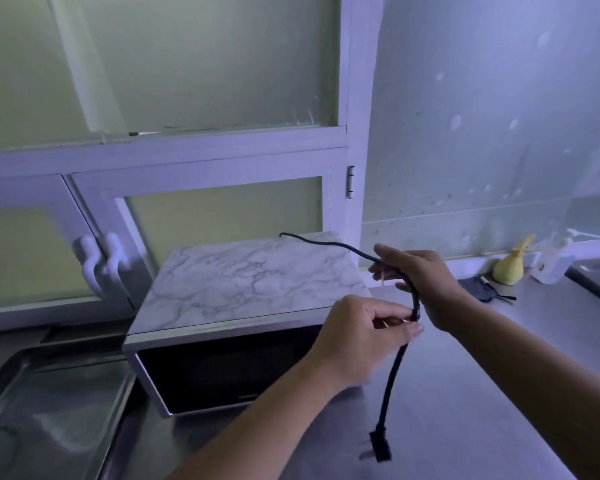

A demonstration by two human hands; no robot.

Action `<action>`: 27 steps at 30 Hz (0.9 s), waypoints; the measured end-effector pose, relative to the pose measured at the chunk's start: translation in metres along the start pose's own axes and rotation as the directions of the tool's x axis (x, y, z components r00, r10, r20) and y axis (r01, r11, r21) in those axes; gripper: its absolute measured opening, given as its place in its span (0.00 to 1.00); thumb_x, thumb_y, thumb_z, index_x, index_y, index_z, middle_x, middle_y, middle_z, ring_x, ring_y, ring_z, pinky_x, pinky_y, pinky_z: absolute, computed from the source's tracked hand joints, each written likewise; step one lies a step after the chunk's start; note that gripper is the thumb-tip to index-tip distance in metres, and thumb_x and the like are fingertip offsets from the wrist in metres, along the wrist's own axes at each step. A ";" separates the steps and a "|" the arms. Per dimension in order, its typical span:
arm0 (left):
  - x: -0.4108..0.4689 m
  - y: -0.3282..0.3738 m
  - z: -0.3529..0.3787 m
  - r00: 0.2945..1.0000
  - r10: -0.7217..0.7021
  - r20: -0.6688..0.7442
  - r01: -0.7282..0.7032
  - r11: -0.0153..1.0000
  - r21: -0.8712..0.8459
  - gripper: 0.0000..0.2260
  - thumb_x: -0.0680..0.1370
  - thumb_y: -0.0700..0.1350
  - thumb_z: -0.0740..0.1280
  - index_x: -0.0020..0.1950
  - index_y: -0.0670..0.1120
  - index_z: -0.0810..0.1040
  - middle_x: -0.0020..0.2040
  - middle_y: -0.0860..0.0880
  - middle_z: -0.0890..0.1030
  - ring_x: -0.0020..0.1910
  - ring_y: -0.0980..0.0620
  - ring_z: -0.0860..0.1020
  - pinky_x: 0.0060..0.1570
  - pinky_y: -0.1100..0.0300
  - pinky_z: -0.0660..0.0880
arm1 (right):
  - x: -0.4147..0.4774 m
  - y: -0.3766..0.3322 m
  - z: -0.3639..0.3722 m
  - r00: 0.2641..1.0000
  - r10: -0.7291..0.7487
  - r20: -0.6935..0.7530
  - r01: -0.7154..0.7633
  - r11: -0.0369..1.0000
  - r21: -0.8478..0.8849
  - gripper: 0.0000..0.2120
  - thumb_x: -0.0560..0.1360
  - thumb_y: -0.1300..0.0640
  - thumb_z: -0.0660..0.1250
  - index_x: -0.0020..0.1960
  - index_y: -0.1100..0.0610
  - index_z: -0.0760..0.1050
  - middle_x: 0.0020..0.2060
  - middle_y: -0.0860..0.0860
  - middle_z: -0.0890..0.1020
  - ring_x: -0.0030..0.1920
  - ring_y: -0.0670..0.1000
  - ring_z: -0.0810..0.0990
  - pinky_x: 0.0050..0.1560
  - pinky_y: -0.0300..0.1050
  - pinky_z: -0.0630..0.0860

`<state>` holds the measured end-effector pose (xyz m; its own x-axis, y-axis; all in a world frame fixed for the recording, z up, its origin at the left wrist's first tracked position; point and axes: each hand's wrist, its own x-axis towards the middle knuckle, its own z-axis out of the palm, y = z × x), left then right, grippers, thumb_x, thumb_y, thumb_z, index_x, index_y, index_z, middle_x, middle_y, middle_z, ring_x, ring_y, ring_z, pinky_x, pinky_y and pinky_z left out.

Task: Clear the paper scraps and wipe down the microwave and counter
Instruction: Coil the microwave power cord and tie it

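Fingers (400, 315) of the left hand (354, 337) are pinched together on one black power cord (394, 372), just right of the microwave's near corner. Farther back, the right hand (420, 278) curls its fingers around the same cord. From the left hand's pinch the cord hangs down to a single plug (380, 446) with two prongs above the steel table (465, 393). One microwave (243, 341), its top marble-patterned, sits on the table under the window; the cord's far end runs over its top. Against the far right wall stand one yellow bag (510, 265) and one clear bottle (555, 263), beside a dark cloth (484, 289).
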<state>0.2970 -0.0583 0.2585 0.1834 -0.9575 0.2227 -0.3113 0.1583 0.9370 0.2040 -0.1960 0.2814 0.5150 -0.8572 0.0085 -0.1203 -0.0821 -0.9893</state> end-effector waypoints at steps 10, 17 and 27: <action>0.023 0.011 0.042 0.987 -0.038 0.155 0.030 0.998 0.053 0.08 0.78 0.49 0.72 0.54 0.50 0.86 0.45 0.53 0.86 0.36 0.57 0.79 0.37 0.64 0.77 | 0.006 -0.017 -0.094 0.973 -0.118 0.199 0.135 0.988 -0.076 0.06 0.73 0.58 0.72 0.41 0.58 0.87 0.42 0.55 0.87 0.47 0.46 0.84 0.56 0.48 0.75; 0.101 -0.051 -0.037 0.885 -0.258 -0.388 0.284 0.959 0.010 0.07 0.79 0.42 0.69 0.43 0.48 0.86 0.37 0.50 0.85 0.30 0.52 0.75 0.28 0.63 0.71 | 0.032 0.011 -0.123 0.991 -0.067 0.113 0.076 0.994 -0.074 0.05 0.73 0.61 0.73 0.41 0.59 0.87 0.41 0.54 0.87 0.34 0.41 0.78 0.38 0.34 0.69; 0.217 -0.151 -0.165 0.760 -0.318 -0.567 0.608 0.655 0.449 0.20 0.76 0.44 0.71 0.68 0.46 0.76 0.56 0.46 0.80 0.57 0.43 0.78 0.56 0.56 0.72 | 0.096 0.038 -0.127 0.997 -0.063 0.034 0.066 0.991 -0.117 0.04 0.73 0.58 0.74 0.42 0.52 0.87 0.42 0.49 0.88 0.54 0.56 0.83 0.57 0.51 0.76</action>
<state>0.5374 -0.2503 0.2099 0.7667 -0.6415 0.0242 -0.5109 -0.5870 0.6280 0.1410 -0.3461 0.2633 0.5499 -0.8327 0.0657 -0.1845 -0.1978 -0.9627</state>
